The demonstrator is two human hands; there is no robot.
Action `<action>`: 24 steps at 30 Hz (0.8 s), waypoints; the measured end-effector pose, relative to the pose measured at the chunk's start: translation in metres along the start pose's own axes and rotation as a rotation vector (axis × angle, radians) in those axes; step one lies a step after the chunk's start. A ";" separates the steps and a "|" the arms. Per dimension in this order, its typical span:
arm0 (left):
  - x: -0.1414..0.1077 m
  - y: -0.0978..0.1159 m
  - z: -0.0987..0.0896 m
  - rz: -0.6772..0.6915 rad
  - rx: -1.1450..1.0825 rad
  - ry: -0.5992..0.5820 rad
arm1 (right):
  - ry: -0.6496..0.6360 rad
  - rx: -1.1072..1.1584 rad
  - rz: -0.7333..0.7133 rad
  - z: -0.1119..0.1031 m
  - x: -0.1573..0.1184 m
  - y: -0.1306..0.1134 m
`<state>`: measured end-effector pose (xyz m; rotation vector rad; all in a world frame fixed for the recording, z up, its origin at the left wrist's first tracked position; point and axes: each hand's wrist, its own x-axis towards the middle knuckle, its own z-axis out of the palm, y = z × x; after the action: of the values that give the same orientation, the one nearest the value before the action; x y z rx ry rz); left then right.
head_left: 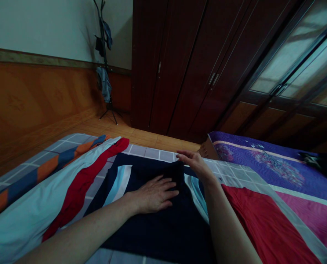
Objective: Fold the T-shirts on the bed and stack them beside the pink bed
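Observation:
A dark navy garment [157,231] with white and light-blue stripes on both sides lies spread on a grey checked bed sheet [226,169]. Flat on its middle rests my left hand [156,194], fingers apart. My right hand [192,161] is at the garment's far edge, where the dark cloth rises in a fold beneath it. Its thumb and fingers are bent near that fold; whether they pinch the cloth is not clear.
White and red cloth [77,183] and an orange and blue striped cloth [49,168] lie to the left. Red cloth [257,209] lies at the right, near a purple patterned cover [262,154]. Beyond stand a coat rack [104,47] and a dark wardrobe [180,66].

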<state>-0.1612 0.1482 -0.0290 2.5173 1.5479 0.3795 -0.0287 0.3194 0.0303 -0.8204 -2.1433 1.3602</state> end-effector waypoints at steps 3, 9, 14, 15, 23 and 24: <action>0.000 0.000 0.001 0.007 -0.004 0.019 | -0.178 0.019 0.075 -0.012 -0.006 0.002; -0.001 -0.001 0.001 0.016 0.000 0.033 | -0.183 0.066 0.161 -0.008 0.000 0.013; -0.001 0.001 0.002 0.028 0.004 0.063 | -0.093 0.121 0.162 -0.001 0.002 0.017; 0.000 0.002 0.000 0.035 0.000 0.067 | -0.077 0.133 0.166 0.001 0.002 0.018; -0.008 -0.017 -0.063 -0.522 0.040 0.498 | 0.000 0.306 0.179 0.008 0.006 0.033; -0.011 -0.023 -0.069 -0.631 0.091 0.502 | 0.000 0.326 0.178 0.008 0.006 0.034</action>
<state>-0.2061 0.1496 0.0293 1.9071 2.4657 0.8913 -0.0304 0.3299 -0.0035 -0.8908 -1.8128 1.7405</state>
